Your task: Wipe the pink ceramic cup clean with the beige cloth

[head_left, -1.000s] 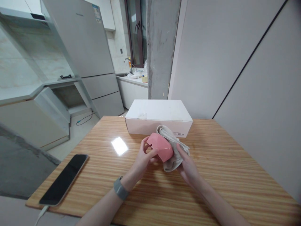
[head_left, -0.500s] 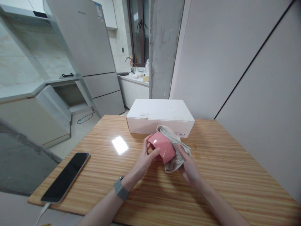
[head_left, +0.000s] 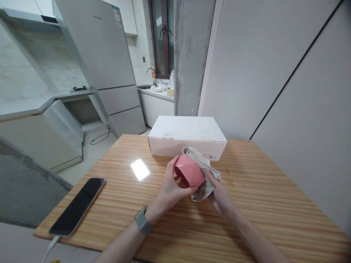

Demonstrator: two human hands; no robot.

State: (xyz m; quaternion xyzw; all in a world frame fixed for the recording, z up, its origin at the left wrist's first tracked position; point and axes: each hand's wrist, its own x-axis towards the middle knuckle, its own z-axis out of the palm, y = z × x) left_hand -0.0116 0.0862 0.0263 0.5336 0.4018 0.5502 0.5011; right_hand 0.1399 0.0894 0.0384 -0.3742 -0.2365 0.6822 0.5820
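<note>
A pink faceted cup (head_left: 190, 173) is held on its side above the wooden table (head_left: 274, 204), its opening turned to the left. My left hand (head_left: 171, 188) is closed around its rim and lower side. A beige cloth (head_left: 204, 175) is pressed against the cup's right side and base by my right hand (head_left: 219, 195), whose fingers are closed on it. A grey watch sits on my left wrist.
A closed white box (head_left: 188, 137) lies just behind the hands. A black phone (head_left: 78, 206) with a white cable rests near the table's left front corner. Beyond are a fridge, a kitchen counter, a concrete pillar and a wall on the right.
The cup has turned in my left hand, its opening now more to the left, and my left fingers have shifted around the rim. The cloth stays against the cup.
</note>
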